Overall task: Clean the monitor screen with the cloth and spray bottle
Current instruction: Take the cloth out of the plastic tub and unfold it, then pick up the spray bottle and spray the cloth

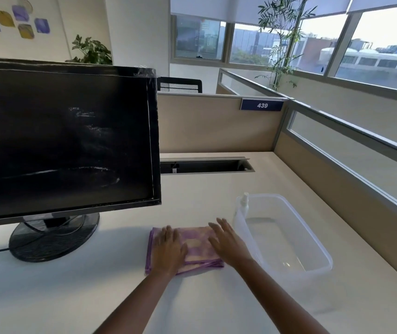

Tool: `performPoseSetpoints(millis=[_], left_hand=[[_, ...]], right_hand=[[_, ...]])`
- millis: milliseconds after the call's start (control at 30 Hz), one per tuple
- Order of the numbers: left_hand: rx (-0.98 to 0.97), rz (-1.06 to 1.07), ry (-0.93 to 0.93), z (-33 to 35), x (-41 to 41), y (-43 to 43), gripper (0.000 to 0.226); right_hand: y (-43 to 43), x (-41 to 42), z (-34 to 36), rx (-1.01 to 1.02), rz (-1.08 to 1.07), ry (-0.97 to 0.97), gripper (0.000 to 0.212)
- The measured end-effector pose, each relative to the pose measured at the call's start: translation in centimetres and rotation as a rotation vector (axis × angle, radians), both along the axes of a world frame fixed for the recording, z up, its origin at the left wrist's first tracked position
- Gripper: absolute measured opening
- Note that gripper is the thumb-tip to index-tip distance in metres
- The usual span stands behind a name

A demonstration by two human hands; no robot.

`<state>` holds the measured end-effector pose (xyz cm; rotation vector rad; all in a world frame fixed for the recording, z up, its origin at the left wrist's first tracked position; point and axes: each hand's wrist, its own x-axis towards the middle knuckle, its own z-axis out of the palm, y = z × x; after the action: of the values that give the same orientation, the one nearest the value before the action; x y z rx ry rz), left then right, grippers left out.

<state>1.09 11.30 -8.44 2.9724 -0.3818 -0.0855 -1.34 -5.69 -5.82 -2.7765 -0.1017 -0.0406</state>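
Observation:
A black monitor (60,141) stands on the left of the desk, its dark screen marked with whitish smears. A folded purple and beige cloth (196,247) lies flat on the desk in front of me. My left hand (168,247) rests palm down on the cloth's left half, fingers apart. My right hand (226,239) lies flat on its right edge, fingers spread. A small clear spray bottle (243,204) with a white nozzle stands just behind the cloth, against the left wall of a clear plastic tub.
The clear plastic tub (313,237) sits to the right of the cloth. The monitor's round black base (53,237) and a cable lie at the left. A cable slot (207,166) runs along the desk's back. Beige partition walls bound the back and right.

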Motion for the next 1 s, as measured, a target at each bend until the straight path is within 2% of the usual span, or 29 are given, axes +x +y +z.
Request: performPoseSetpoints(millis=[133,200,300,333,433,600,833,1000], left_hand=[[-0.123,-0.02,-0.043,1.3,0.5,-3.0,0.055],[-0.193,-0.066,-0.06,2.5,0.6,-4.9,0.057],[-0.331,-0.175,-0.06,4.4,0.2,-8.0,0.084],[-0.347,-0.22,-0.057,4.9,0.0,-8.9,0.083],[-0.365,-0.321,-0.038,5.8,-0.4,-11.1,0.052],[-0.304,-0.378,-0.02,5.9,-0.7,-12.6,0.049],[-0.391,-0.354,0.0,6.1,-0.4,-12.3,0.047],[-0.486,-0.301,-0.043,6.7,-0.1,-11.3,0.045]], right_hand=[[-2.1,1.0,3.3,0.106,0.054,-0.236,0.031],[-3.7,2.0,4.1,0.105,0.012,-0.368,0.023],[-6.0,3.1,4.9,0.101,-0.154,-0.433,0.024],[-6.6,3.4,5.0,0.101,-0.206,-0.422,0.027],[-8.1,4.4,4.8,0.137,-0.318,-0.326,0.035],[-8.8,5.0,4.0,0.276,-0.355,-0.231,0.033],[-8.9,4.3,3.7,0.305,-0.306,-0.332,0.029],[-8.6,3.1,6.9,0.324,-0.244,-0.55,0.023]])
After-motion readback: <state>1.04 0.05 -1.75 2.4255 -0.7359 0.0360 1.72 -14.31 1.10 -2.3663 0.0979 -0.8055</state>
